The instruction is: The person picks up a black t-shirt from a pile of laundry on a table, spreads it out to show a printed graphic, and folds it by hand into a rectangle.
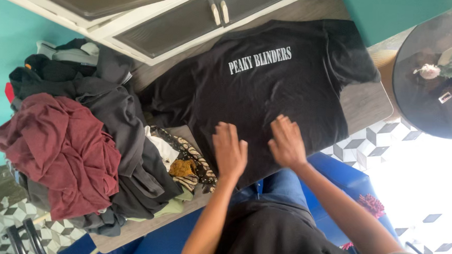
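Note:
A black T-shirt (269, 88) with white lettering lies spread flat on a wooden table (364, 103). My left hand (230, 152) rests palm down on the shirt's near edge, fingers apart. Just to its right, my right hand (287, 143) lies flat on the same part of the shirt, also with fingers spread. Neither hand grips the fabric. My knees, in blue jeans (284, 187), are under the table's near edge.
A heap of clothes fills the table's left side: a maroon garment (59, 154), dark grey garments (118, 116) and a patterned cloth (190, 161). A white cabinet (180, 21) stands beyond the table. A round dark table (423, 101) with small items stands at right.

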